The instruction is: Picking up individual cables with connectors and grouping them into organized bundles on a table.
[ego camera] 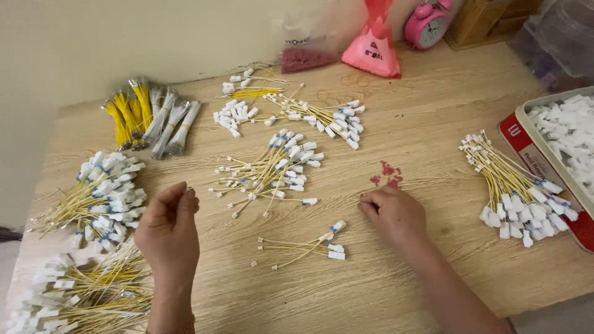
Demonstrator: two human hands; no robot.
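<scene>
My left hand (168, 224) hovers above the wooden table (396, 272) with its fingers pinched together; whether a thin wire is between them I cannot tell. My right hand (395, 213) rests fingertips-down on the table, touching thin yellow wires by a red stain (387, 174). Between my hands lies a small bunch of yellow wires with white connectors (306, 245). A larger loose pile of the same wires (272, 170) lies just beyond.
More wire piles lie at the left (102, 195), front left (86, 291), back (322, 117) and right (516, 192). Bundled yellow and grey wires (151, 117), a red-rimmed tray of white connectors (566, 136), pink bag (373, 43), pink alarm clock (428, 23).
</scene>
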